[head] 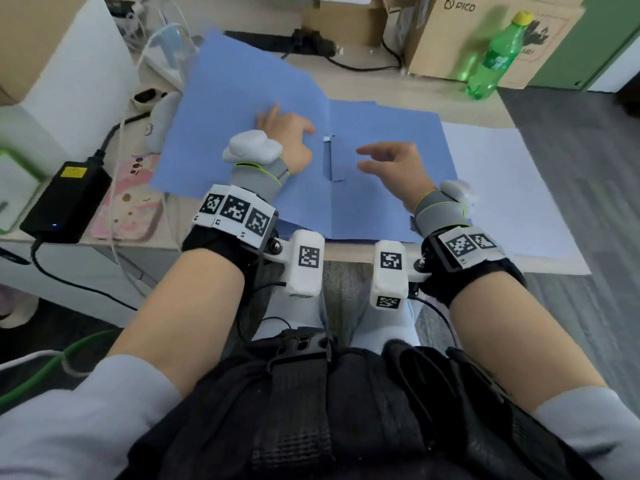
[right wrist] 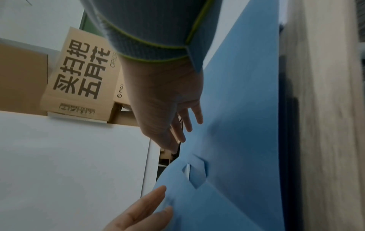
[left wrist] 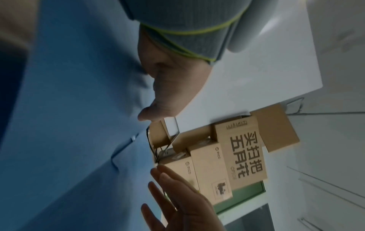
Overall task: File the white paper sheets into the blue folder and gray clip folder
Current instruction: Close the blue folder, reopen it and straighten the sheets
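Observation:
The blue folder (head: 381,209) lies open on the table, its left flap raised and tilted. A cut tab (head: 330,157) sits along the middle fold. My left hand (head: 284,133) rests on the left flap near the fold with its fingers fairly straight. My right hand (head: 391,161) hovers just above the right half, fingers relaxed and holding nothing. White paper sheets (head: 502,188) lie flat to the right, partly under the folder's edge. The right wrist view has the right hand (right wrist: 168,112) beside the folder (right wrist: 241,109). I see no gray clip folder.
A green bottle (head: 495,57) and cardboard boxes (head: 450,29) stand at the back right. A black power brick (head: 65,199), a phone in a pink case (head: 128,199) and cables crowd the left. A big white box (head: 76,64) stands at the far left.

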Demonstrator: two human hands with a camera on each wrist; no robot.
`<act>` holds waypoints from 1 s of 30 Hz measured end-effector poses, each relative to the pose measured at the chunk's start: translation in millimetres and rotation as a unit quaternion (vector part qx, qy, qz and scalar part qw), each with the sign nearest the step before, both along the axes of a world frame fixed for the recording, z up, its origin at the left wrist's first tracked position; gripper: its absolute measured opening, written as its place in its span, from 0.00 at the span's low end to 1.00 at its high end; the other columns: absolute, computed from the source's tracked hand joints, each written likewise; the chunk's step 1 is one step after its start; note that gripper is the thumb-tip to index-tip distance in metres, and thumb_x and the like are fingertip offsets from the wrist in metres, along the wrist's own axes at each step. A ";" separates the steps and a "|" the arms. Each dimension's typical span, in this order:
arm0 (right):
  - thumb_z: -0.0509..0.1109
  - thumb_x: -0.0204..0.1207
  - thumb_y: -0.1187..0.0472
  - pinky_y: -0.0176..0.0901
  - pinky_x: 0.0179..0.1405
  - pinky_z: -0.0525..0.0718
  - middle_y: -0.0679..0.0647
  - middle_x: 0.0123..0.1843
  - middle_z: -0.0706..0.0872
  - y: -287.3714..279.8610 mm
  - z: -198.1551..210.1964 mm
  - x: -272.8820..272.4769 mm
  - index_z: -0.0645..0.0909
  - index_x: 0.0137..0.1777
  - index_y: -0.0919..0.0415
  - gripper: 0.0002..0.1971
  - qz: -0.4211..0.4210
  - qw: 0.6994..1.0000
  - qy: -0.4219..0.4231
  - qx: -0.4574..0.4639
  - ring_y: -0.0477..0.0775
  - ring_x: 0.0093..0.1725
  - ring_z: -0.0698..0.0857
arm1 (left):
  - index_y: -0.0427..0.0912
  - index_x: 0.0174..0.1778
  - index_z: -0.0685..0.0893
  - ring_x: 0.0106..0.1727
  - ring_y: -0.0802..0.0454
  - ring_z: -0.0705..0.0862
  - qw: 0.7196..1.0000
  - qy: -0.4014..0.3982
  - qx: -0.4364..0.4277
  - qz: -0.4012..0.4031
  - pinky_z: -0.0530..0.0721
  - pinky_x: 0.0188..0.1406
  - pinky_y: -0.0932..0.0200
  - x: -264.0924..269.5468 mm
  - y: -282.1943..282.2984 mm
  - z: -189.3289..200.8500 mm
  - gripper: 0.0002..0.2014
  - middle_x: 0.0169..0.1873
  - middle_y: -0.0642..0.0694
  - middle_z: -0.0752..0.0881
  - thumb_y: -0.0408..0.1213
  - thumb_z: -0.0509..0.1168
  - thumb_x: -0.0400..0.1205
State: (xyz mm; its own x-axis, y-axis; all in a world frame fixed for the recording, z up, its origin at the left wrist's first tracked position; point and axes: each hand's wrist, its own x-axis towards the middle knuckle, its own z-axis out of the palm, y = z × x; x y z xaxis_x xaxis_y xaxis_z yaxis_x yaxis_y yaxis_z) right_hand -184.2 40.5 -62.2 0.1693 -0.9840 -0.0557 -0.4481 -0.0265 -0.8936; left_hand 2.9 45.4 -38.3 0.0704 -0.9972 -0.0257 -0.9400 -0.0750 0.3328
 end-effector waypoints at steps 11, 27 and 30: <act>0.72 0.72 0.54 0.53 0.74 0.70 0.59 0.73 0.74 -2.8 -20.9 -98.9 0.70 0.75 0.55 0.31 -0.195 0.966 0.146 0.090 0.60 0.76 0.69 | 0.55 0.72 0.73 0.82 0.42 0.54 0.997 0.008 0.074 0.004 0.57 0.79 0.39 -86.4 -24.5 -36.9 0.26 0.72 0.41 0.74 0.40 0.64 0.76; 0.70 0.74 0.58 0.57 0.76 0.68 0.59 0.73 0.77 -2.0 -23.4 -157.6 0.72 0.74 0.57 0.28 -0.235 0.962 0.125 0.063 0.59 0.73 0.74 | 0.47 0.69 0.78 0.81 0.43 0.62 0.983 0.159 0.018 -0.093 0.65 0.76 0.52 -178.5 -53.4 -35.2 0.20 0.74 0.38 0.71 0.34 0.63 0.79; 0.66 0.76 0.58 0.56 0.71 0.71 0.61 0.74 0.73 0.6 -30.9 -194.7 0.71 0.74 0.62 0.26 -0.320 0.914 0.242 0.060 0.63 0.74 0.69 | 0.47 0.68 0.79 0.84 0.47 0.56 0.973 0.184 0.040 -0.136 0.60 0.76 0.57 -202.1 -55.5 -37.1 0.19 0.79 0.35 0.64 0.33 0.62 0.81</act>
